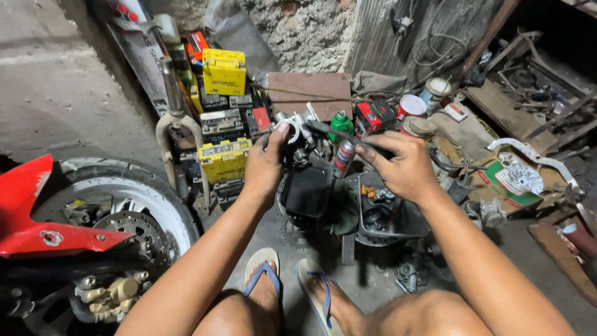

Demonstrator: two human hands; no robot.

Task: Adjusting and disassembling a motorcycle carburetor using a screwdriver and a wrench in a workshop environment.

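Observation:
My left hand (264, 163) grips a small metal carburettor (300, 138) held up in front of me. My right hand (401, 167) holds a thin dark tool (333, 133) whose tip reaches the carburettor from the right. Both forearms stretch out over my knees. A spray can (342, 157) stands just below and between the two hands. My feet in blue-strapped sandals (262, 274) rest on the concrete floor.
A motorcycle front wheel (127, 208) with a brake disc and red fender (31, 214) is at left. Stacked yellow and black batteries (222, 99) line the back wall. A black tray (385, 214) of parts, a green bottle (340, 123), paint tins (410, 107) and scrap lie ahead and right.

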